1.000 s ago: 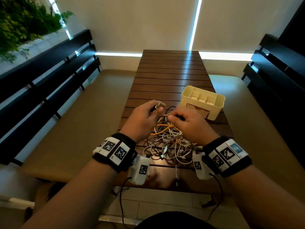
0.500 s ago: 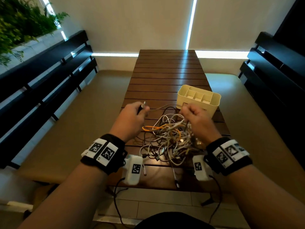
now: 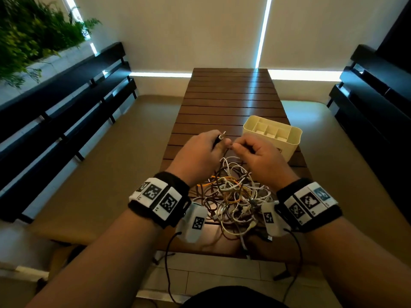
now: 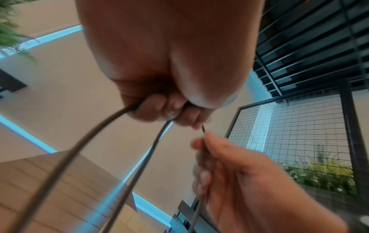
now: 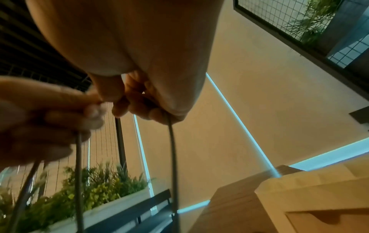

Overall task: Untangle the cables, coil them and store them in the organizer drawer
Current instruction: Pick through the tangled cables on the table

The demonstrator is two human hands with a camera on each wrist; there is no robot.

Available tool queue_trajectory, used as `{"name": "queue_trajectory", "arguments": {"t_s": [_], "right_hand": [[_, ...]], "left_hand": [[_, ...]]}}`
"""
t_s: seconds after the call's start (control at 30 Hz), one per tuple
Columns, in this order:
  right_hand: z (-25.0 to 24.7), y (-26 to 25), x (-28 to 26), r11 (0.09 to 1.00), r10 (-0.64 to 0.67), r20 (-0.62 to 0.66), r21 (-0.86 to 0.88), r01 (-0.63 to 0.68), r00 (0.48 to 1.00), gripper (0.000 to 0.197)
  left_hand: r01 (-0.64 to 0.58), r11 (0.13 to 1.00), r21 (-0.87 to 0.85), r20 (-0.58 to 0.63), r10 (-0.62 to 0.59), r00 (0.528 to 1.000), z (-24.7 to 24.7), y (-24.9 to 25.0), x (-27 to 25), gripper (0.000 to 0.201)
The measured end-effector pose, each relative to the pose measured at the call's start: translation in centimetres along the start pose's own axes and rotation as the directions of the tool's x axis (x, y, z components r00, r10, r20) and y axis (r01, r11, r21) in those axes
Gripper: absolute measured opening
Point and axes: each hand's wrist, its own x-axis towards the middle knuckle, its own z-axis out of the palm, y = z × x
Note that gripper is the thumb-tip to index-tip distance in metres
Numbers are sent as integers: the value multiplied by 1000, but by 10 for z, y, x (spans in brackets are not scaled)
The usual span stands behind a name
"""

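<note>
A tangle of white, brown and orange cables (image 3: 231, 196) lies on the near end of the slatted wooden table (image 3: 231, 101). Above it, my left hand (image 3: 200, 152) grips a dark cable (image 4: 75, 146) with its metal USB plug (image 3: 222, 135) sticking up past the thumb. My right hand (image 3: 255, 156) pinches the same dark cable (image 5: 173, 157) right beside the left fingertips. Loops of that cable hang down from both hands toward the pile. The cream organizer (image 3: 272, 134) with open compartments stands just beyond my right hand; its drawer front (image 5: 327, 220) is closed.
Tan cushioned benches (image 3: 106, 165) with dark slatted backs run along both sides of the table. Green plants (image 3: 29, 36) stand at the far left. Thin black leads hang from the wrist cameras below the table's near edge.
Both hands, spread apart half a second ago, have come together above the pile. The right hand now pinches the dark cable next to the left hand, which still holds the plug end.
</note>
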Motion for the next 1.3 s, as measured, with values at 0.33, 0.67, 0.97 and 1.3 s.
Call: {"name": "queue_trajectory", "arguments": {"t_s": [0.33, 0.67, 0.97, 1.3], "right_hand": [[-15, -3, -5, 953, 230, -204, 246, -178, 951, 24], [15, -14, -35, 938, 238, 41, 250, -240, 970, 21], [22, -11, -97, 688, 449, 405, 413, -597, 797, 30], [23, 0, -109, 866, 486, 226, 3, -499, 844, 19]], "left_hand": [[161, 985, -68, -76, -166, 983, -17, -23, -6, 30], [91, 975, -205, 32, -86, 996, -8, -36, -26, 22], [111, 956, -273, -71, -135, 988, 0, -54, -51, 29], [314, 698, -643, 154, -284, 946, -8, -36, -62, 31]]}}
